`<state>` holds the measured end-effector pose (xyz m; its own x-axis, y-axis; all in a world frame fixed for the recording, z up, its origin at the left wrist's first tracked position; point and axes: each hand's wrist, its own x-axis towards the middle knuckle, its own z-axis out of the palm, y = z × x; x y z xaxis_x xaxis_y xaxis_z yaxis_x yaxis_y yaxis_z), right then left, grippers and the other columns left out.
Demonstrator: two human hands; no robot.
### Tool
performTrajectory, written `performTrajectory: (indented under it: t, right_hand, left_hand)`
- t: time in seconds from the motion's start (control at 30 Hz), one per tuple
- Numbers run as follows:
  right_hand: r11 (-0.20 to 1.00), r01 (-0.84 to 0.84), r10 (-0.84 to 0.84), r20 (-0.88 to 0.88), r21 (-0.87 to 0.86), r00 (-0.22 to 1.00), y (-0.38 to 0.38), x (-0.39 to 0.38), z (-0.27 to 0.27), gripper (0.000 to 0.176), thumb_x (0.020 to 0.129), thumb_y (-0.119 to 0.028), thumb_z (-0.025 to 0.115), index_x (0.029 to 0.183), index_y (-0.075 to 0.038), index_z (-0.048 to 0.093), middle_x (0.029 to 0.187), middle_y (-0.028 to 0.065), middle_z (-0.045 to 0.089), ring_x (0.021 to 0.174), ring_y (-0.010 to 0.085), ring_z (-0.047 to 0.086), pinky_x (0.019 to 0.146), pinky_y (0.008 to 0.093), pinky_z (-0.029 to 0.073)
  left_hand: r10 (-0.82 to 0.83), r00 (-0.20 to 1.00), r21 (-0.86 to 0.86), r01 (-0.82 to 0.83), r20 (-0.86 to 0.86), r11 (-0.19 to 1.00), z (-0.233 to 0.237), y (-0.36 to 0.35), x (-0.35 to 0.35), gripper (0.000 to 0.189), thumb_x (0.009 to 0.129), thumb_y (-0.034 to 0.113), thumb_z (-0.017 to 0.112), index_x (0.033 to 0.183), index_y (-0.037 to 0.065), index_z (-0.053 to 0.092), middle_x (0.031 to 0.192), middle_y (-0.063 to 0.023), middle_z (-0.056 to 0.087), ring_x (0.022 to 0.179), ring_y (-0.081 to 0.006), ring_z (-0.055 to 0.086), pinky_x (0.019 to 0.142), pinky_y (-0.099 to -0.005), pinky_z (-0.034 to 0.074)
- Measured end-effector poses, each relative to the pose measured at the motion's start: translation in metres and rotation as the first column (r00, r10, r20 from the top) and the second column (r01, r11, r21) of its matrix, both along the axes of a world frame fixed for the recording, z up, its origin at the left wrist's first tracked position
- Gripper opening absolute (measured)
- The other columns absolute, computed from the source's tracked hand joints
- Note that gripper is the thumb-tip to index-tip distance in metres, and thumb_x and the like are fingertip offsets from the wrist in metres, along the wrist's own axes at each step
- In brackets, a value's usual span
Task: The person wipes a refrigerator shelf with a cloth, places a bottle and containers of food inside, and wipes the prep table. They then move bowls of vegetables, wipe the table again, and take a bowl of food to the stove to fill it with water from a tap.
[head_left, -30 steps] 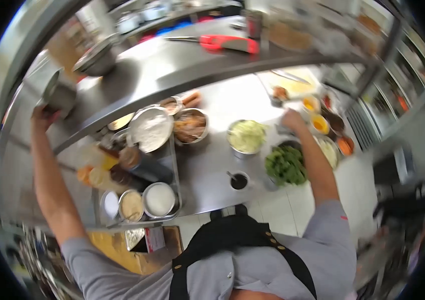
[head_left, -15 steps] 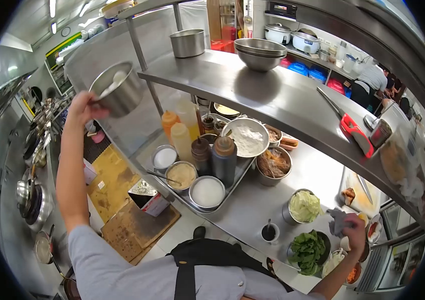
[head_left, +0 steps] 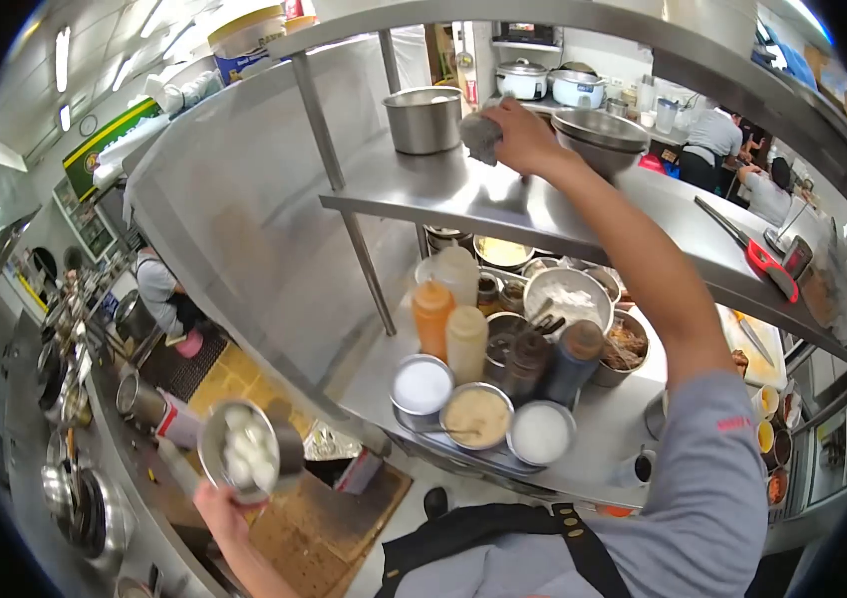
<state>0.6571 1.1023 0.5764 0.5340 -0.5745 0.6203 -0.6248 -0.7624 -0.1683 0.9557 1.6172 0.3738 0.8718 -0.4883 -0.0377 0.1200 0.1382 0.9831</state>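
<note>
At the lower left, my left hand [head_left: 224,513] is closed on the rim of a steel pot [head_left: 289,453], which tilts toward me. Inside lie several smooth white pieces that look like eggs [head_left: 247,450]. My right arm reaches up over the steel shelf [head_left: 414,179], where my right hand [head_left: 525,138] grips a crumpled grey cloth [head_left: 481,138]. The cloth is just right of a second steel pot [head_left: 424,128] standing on that shelf. Stacked metal bowls [head_left: 603,135] stand behind and to the right of my wrist.
Below the shelf, squeeze bottles [head_left: 433,314] and tubs of white and beige contents [head_left: 478,416] crowd a tray. Red-handled tongs or a similar tool [head_left: 767,269] lie on the shelf's right. Pans line the left side. Co-workers [head_left: 159,289] stand at left and far right.
My left hand has lowered the pot from beside the shelf to the lower left. My right hand has carried the cloth from the vegetable containers up to the shelf. The view has shifted left.
</note>
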Motion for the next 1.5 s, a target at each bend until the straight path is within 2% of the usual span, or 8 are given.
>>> performTrajectory:
  t: [0.17,0.2,0.4,0.6,0.8,1.0,1.03,1.5]
  right_hand:
    - [0.891,0.417,-0.226,-0.619,0.181,0.752,-0.072,0.069,-0.011,0.042,0.077,-0.020,0.048,0.118,-0.015,0.054,0.117,0.0135,0.055,0.112,0.0331,0.048,0.087,0.0514,0.042]
    - [0.882,0.460,-0.299,-0.633,0.103,0.714,-0.054,0.088,-0.014,0.041,0.078,-0.021,0.046,0.118,-0.018,0.054,0.117,0.0135,0.055,0.106,0.0308,0.053,0.084,0.0458,0.045]
    - [0.925,0.321,-0.224,-0.387,0.205,0.894,0.029,0.071,0.005,0.060,0.079,-0.038,0.053,0.130,-0.011,0.039,0.137,0.0150,0.031,0.126,0.0368,0.031,0.100,0.0485,0.031]
    - [0.504,0.855,-0.851,-0.241,-0.120,0.467,0.015,-0.056,-0.002,0.067,0.067,-0.030,0.071,0.126,-0.013,0.043,0.125,0.0126,0.048,0.119,0.0333,0.041,0.093,0.0465,0.038]
    - [0.767,0.633,-0.641,-0.076,-0.110,0.764,0.007,-0.062,-0.009,0.028,0.070,-0.021,0.066,0.090,-0.003,0.056,0.092,0.0173,0.061,0.089,0.0344,0.058,0.076,0.0450,0.046]
    - [0.872,0.330,-0.360,-0.018,-0.362,0.933,-0.024,-0.006,0.045,0.035,0.071,-0.026,0.065,0.094,-0.001,0.058,0.090,0.0197,0.060,0.083,0.0369,0.058,0.074,0.0449,0.045]
    - [0.883,0.296,-0.318,-0.001,-0.363,0.948,-0.035,0.011,0.054,0.037,0.071,-0.027,0.064,0.097,-0.001,0.058,0.091,0.0200,0.060,0.085,0.0371,0.057,0.075,0.0440,0.045]
    - [0.950,0.017,-0.032,-0.045,-0.312,0.998,-0.092,0.144,0.032,0.047,0.070,-0.031,0.064,0.111,-0.010,0.054,0.108,0.0176,0.056,0.107,0.0338,0.050,0.091,0.0445,0.039]
  left_hand:
    - [0.033,0.988,0.064,-0.024,-0.152,0.998,-0.110,0.044,0.049,0.035,0.062,0.000,0.042,0.095,-0.010,0.051,0.082,-0.0212,0.059,0.056,-0.0350,0.062,0.038,-0.0430,0.054]
    - [0.105,0.992,0.220,-0.086,-0.076,0.972,-0.147,0.073,0.069,0.022,0.073,-0.001,0.056,0.095,-0.004,0.058,0.091,-0.0138,0.059,0.079,-0.0257,0.060,0.062,-0.0351,0.054]
    - [0.007,1.000,0.446,-0.002,-0.009,0.895,-0.126,0.045,0.075,0.023,0.071,-0.002,0.061,0.093,-0.006,0.062,0.083,-0.0109,0.062,0.072,-0.0178,0.057,0.060,-0.0314,0.048]
    - [0.012,0.999,0.353,-0.022,0.030,0.936,-0.158,0.011,0.101,0.021,0.068,-0.004,0.062,0.088,-0.007,0.062,0.082,-0.0066,0.062,0.071,-0.0142,0.053,0.062,-0.0298,0.046]
    - [-0.115,0.978,0.437,0.029,0.173,0.899,-0.176,-0.010,0.128,0.018,0.069,0.000,0.059,0.085,-0.006,0.062,0.077,-0.0046,0.062,0.067,-0.0147,0.053,0.060,-0.0297,0.045]
    - [-0.131,0.980,0.437,0.053,0.150,0.898,-0.179,-0.019,0.126,0.016,0.069,-0.001,0.062,0.084,-0.004,0.063,0.077,-0.0052,0.062,0.068,-0.0150,0.055,0.061,-0.0293,0.046]
    - [-0.225,0.937,0.152,0.271,-0.268,0.950,-0.162,-0.034,0.113,0.032,0.063,-0.004,0.042,0.093,-0.008,0.052,0.084,-0.0184,0.059,0.057,-0.0293,0.062,0.038,-0.0406,0.056]
    - [-0.121,0.990,0.498,0.073,0.065,0.864,-0.226,0.004,0.110,0.028,0.069,-0.003,0.060,0.096,-0.003,0.062,0.090,-0.0071,0.061,0.075,-0.0164,0.055,0.064,-0.0307,0.048]
